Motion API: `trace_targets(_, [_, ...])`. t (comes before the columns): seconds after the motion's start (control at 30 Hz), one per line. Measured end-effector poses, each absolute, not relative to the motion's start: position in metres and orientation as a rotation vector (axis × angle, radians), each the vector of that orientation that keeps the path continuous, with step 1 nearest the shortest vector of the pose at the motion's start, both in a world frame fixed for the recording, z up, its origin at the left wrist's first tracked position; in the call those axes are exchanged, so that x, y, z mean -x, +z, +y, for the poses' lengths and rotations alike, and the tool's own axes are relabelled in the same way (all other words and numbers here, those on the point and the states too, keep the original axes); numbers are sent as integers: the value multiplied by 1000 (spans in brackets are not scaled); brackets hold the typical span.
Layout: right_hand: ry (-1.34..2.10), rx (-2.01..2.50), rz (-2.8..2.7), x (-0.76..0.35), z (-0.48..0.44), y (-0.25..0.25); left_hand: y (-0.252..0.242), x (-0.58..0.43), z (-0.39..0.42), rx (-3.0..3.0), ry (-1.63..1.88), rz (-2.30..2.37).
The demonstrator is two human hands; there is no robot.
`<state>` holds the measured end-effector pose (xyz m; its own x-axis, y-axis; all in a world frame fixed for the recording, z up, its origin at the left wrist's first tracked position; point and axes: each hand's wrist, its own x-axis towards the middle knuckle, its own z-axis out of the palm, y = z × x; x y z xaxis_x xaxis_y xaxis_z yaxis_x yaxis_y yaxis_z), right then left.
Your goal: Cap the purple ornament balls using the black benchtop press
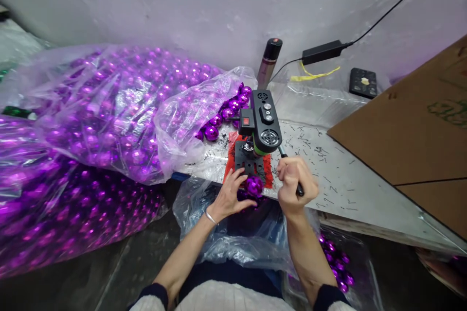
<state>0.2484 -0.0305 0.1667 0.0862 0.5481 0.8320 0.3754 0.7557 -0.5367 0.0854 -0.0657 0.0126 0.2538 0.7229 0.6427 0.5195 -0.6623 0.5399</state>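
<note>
A small black bench press machine [260, 124] with a red switch stands on a red mat at the table's front edge. My left hand [231, 194] pinches a shiny purple ball [254, 185] at the machine's base plate. My right hand [295, 182] is closed in a fist around the machine's black lever handle [299, 189], just right of the ball.
Large clear bags of purple balls [102, 107] fill the left side. A plastic bag [233, 238] lies on my lap, with more purple balls [337, 267] at lower right. A cardboard sheet [412, 126] covers the table's right; a spray can [269, 60] and power adapter [323, 52] stand behind.
</note>
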Motion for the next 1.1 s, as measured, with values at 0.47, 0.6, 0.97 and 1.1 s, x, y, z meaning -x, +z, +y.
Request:
trace_targets(0.47, [77, 752, -1586, -250, -30, 154, 71, -20, 92, -1673, 916, 2413])
trace_targets(0.6, [76, 750, -1590, -251, -30, 152, 74, -24, 82, -1873, 822, 2220])
trace_targets(0.97, [75, 738, -1608, -253, -29, 152, 64, -28, 68, -1761, 1016, 1939])
trace_targets(1.1, [78, 746, -1609, -253, -30, 156, 72, -28, 61, -1259, 1350, 1642])
